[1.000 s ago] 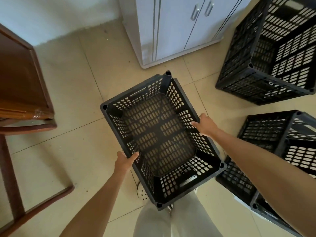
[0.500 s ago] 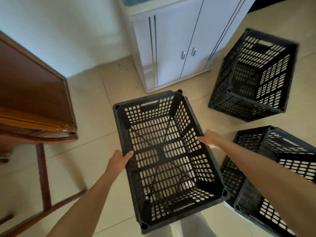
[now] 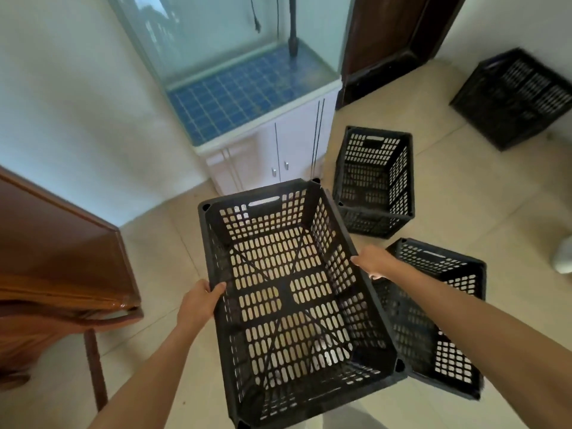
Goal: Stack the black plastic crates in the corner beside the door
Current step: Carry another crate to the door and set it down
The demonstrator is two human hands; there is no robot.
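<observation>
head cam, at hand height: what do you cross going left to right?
wooden table → left hand → held crate → right hand → floor crate under the right forearm

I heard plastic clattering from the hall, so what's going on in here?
A person is carrying an empty black crate, the left hand and the right hand each gripping one long rim. Three more sit on the tiled floor: a middle crate by the white cabinet, a near crate partly hidden behind the carried one, and a far crate by the wall near the dark door.
</observation>
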